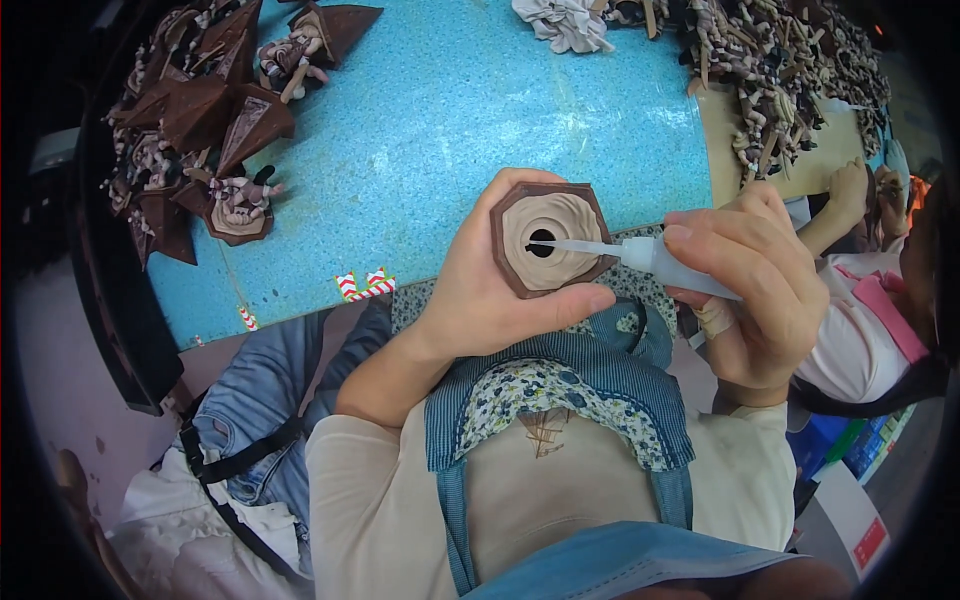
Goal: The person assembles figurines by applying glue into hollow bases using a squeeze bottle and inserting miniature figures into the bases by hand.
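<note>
My left hand (pixel 490 290) grips a brown hexagonal cone-shaped piece (pixel 551 238), its beige hollow underside with a dark centre hole turned up to me. My right hand (pixel 755 285) squeezes a small translucent glue bottle (pixel 672 263). The bottle's thin white nozzle reaches left, with its tip at the edge of the hole. Both hands are over the near edge of the blue speckled table (pixel 450 120), above my lap.
A heap of similar brown cone pieces with small figures (pixel 205 115) lies at the table's far left. A pile of small figure parts (pixel 780 70) covers the far right. A crumpled white cloth (pixel 565 22) sits at the back. Another person (pixel 880 300) sits at my right.
</note>
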`<state>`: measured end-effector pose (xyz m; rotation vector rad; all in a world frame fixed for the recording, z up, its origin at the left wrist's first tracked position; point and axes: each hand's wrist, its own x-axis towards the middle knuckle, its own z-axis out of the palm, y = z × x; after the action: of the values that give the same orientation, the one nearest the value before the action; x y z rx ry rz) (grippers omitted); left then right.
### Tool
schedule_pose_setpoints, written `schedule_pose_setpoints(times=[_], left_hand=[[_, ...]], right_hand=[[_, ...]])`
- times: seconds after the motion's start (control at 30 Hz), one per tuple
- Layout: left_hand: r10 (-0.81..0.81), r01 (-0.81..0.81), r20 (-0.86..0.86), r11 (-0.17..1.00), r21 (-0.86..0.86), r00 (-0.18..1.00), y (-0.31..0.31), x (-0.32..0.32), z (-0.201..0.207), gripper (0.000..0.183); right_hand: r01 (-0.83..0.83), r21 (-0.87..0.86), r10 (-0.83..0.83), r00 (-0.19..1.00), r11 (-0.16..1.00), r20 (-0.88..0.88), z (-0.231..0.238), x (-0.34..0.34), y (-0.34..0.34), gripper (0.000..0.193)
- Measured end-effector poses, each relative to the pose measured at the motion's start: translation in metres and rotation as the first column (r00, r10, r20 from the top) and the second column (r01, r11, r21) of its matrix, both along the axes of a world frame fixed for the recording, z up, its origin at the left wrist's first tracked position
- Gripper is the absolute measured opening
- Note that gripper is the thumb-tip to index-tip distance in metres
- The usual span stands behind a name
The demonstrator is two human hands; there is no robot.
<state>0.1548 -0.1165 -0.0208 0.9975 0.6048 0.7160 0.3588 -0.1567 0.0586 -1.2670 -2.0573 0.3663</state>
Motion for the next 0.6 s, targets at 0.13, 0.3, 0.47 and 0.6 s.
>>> schedule_pose_setpoints(times=[0.13, 0.3, 0.47, 0.6], left_hand=[[0.005, -0.004, -0.023, 1.000, 0.009, 1.000, 0.0001, 0.0012, -0.0008, 0.068], [-0.012, 0.012, -0.027, 1.000, 0.012, 1.000, -0.0007, 0.0031, -0.0002, 0.067], [-0.012, 0.012, -0.035, 1.000, 0.007, 0.999, -0.0031, 0.0039, -0.0012, 0.066], [-0.022, 0.021, -0.058, 1.000, -0.021, 0.998, -0.0041, 0.0053, -0.0031, 0.064]], right_hand=[[-0.003, -0.012, 0.003, 0.999, 1.000, 0.038, 0.0019, 0.0014, -0.0010, 0.028], [-0.003, -0.014, 0.004, 0.999, 1.000, 0.054, 0.0021, 0.0024, -0.0021, 0.028], [-0.001, -0.040, 0.004, 0.997, 0.999, 0.072, 0.0038, 0.0032, -0.0058, 0.027], [0.004, -0.030, -0.002, 0.997, 1.000, 0.083, -0.0009, 0.0053, -0.0073, 0.027]])
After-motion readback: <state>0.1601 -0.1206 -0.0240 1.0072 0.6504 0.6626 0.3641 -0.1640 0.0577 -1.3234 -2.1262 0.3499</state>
